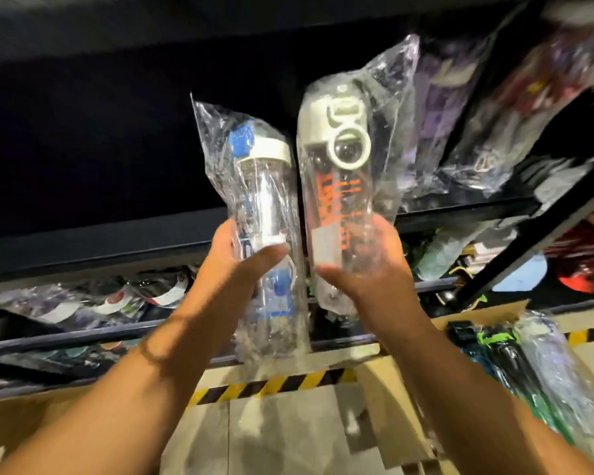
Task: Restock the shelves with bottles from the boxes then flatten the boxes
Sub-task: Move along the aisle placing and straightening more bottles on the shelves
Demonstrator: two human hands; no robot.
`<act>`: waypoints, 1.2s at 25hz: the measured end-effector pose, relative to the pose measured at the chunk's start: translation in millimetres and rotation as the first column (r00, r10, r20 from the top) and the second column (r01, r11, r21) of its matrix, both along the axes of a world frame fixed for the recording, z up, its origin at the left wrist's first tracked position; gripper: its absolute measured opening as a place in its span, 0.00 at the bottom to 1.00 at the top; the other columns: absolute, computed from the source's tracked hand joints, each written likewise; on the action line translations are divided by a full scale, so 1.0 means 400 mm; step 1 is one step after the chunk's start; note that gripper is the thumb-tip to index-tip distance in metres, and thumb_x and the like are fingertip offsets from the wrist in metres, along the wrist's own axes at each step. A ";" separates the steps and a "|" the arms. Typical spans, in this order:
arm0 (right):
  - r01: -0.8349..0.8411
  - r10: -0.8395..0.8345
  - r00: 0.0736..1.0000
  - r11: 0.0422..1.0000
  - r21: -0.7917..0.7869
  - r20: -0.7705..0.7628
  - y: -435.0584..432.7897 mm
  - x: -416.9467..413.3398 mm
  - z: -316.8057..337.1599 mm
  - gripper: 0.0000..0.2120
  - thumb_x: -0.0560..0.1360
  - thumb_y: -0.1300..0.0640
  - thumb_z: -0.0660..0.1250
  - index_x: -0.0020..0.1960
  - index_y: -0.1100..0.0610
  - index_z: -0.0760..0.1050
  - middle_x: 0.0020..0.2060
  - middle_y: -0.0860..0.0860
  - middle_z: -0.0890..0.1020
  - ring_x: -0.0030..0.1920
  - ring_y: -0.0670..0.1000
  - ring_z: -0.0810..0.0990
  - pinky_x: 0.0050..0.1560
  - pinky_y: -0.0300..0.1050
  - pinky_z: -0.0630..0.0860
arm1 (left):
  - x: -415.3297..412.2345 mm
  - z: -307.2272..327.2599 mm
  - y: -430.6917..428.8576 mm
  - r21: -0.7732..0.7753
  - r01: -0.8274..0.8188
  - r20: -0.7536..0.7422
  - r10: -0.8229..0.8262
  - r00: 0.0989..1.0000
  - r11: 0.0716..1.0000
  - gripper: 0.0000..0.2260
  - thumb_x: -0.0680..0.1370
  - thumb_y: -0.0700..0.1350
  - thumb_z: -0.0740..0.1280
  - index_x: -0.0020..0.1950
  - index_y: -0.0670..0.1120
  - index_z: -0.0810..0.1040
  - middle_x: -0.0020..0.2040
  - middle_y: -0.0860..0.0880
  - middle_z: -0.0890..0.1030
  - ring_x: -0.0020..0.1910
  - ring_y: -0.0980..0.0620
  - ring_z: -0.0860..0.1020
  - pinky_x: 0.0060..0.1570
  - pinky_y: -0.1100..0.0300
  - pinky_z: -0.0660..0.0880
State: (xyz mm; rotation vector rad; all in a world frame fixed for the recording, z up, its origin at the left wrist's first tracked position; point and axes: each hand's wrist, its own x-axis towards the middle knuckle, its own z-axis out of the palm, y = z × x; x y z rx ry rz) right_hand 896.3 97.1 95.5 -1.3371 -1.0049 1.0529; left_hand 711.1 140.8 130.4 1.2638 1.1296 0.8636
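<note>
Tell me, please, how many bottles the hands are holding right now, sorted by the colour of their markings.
Bottle with blue parts: 1, held in the left hand
Bottle with orange print: 1, held in the right hand
Total: 2, each in a clear plastic bag

Two bagged bottles side by side, left bottle (264, 214) beside right bottle (340, 186), before the shelf (83, 248).

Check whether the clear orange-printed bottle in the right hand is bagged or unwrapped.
Bagged. A crinkled clear plastic bag encloses the clear orange-printed bottle, rising past its white lid.
</note>
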 end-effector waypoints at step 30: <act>0.296 -0.298 0.914 0.954 0.048 0.276 0.372 0.099 -0.046 0.27 0.70 0.56 0.78 0.53 0.52 0.60 0.47 0.43 0.72 0.42 0.30 0.75 0.41 0.23 0.68 | 0.060 -0.043 0.180 0.010 -0.195 0.039 0.194 0.980 0.981 0.35 0.75 0.50 0.75 0.78 0.56 0.62 0.69 0.57 0.76 0.60 0.61 0.79 0.52 0.62 0.80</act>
